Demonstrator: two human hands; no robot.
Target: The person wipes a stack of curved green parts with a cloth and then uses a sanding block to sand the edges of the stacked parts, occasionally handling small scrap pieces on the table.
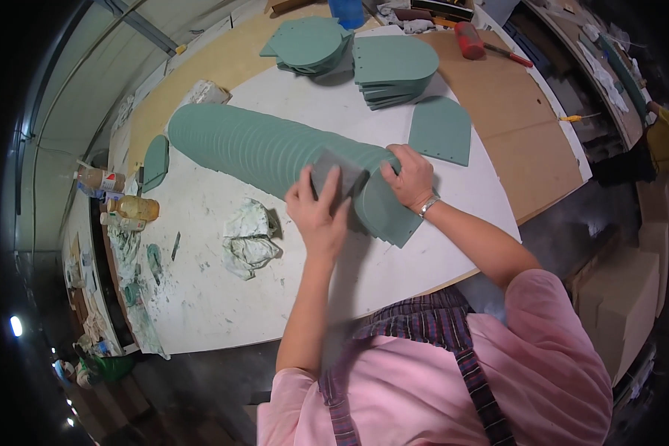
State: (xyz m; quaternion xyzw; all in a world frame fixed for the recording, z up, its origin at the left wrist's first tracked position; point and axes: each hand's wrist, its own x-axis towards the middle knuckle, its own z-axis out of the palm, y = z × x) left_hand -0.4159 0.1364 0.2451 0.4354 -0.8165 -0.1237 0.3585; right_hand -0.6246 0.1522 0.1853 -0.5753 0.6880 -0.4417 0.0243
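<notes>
A long row of overlapping green round-ended panels (245, 145) lies fanned out across the white table, from the far left toward me. My left hand (318, 212) is closed around a grey rectangular block (336, 172), which rests against the near part of the row. My right hand (411, 180) presses with curled fingers on the nearest green panel (385, 208), at the row's right end. A crumpled, green-stained white cloth (250, 239) lies left of my left hand. Beyond my right hand a single green panel (441, 131) lies flat.
Two stacks of green panels (395, 63) (308, 43) stand at the back. A red mallet (470, 41) lies on brown board (528, 134) at the right. Bottles (137, 208) and stained rags stand along the left edge, near a small knife-like tool (176, 246). Cardboard boxes (617, 297) sit right.
</notes>
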